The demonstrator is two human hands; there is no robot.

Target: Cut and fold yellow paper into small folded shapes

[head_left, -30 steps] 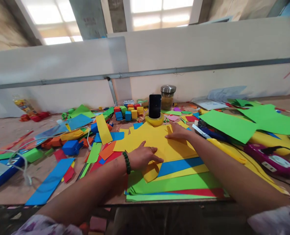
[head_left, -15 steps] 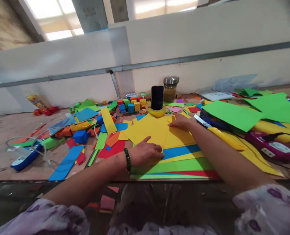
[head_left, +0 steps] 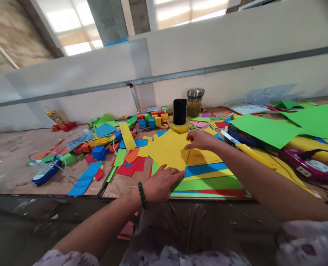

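A yellow sheet with pointed, star-like edges lies flat on a stack of coloured sheets. My left hand rests palm down across its lower edge, fingers stretched out. Just over the sheet's right side is my right hand, its fingers curled and thumb and fingertips close together. Whatever those fingers pinch, if anything, is too small to make out. Another yellow sheet lies under my right hand. Below it show edges of a blue sheet and a green sheet.
A phone stands in a yellow ring holder beside a lidded jar. Foam cubes and scraps cover the left side. Green sheets, a yellow cutter and a purple power strip are at right.
My right hand has lifted a little and its fingers have curled in more. The yellow sheet's pointed outline now shows more fully. My left hand still presses the sheet; the view has shifted slightly.
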